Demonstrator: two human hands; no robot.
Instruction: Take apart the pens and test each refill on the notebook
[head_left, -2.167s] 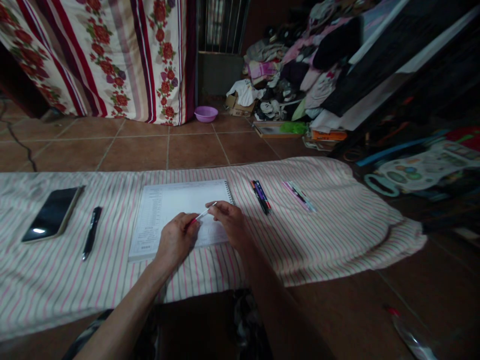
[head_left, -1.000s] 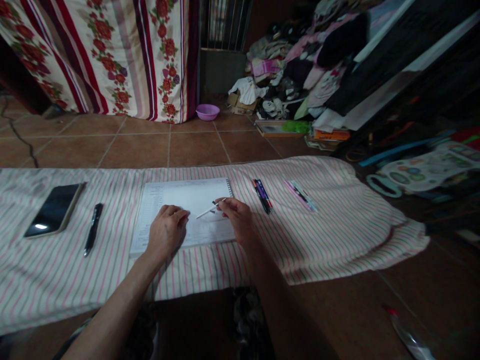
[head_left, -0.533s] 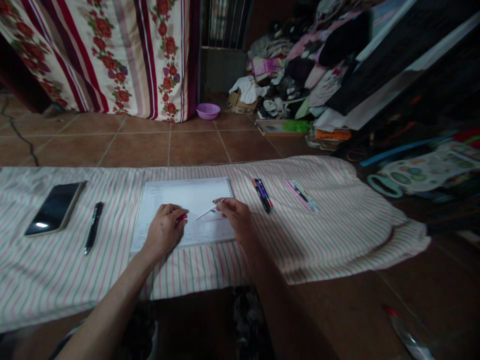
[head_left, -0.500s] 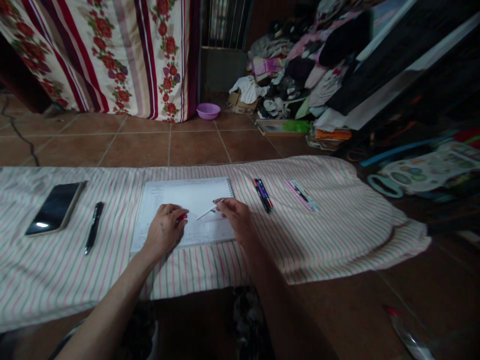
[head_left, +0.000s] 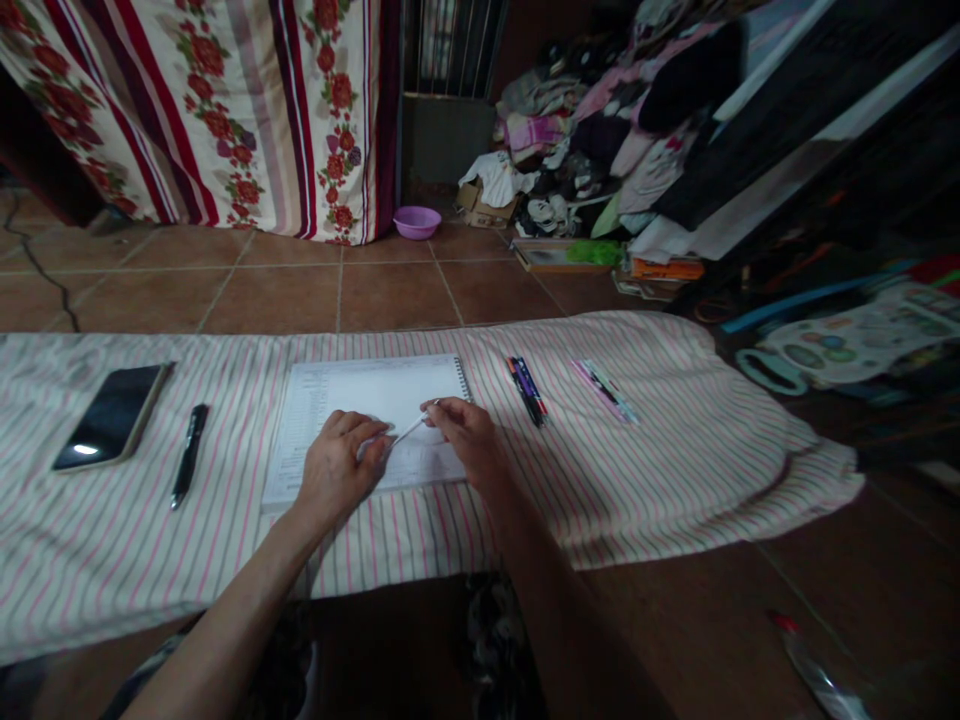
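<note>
My right hand (head_left: 463, 425) pinches a slim white pen (head_left: 409, 430) near its upper end. The pen slants down to the left over an open spiral notebook (head_left: 367, 380). My left hand (head_left: 345, 460) is closed above the notebook's lower part, thumb and fingers meeting at the pen's lower end. A small pinkish-red piece seen between its fingers earlier is hidden now. Right of the notebook lie several dark pens (head_left: 527, 390) in a bundle, with a group of pale pens (head_left: 604, 390) farther right.
A black pen (head_left: 188, 457) and a phone (head_left: 112, 415) lie left on the striped cloth (head_left: 675, 450). Beyond are a tiled floor (head_left: 277, 285), a purple basin (head_left: 417, 222), a floral curtain (head_left: 259, 110) and a heap of clothes (head_left: 585, 150).
My left hand has moved right and slightly turned, reaching the pen's lower end. The pinkish-red piece in its fingers has gone out of sight. My right hand has shifted slightly left.
</note>
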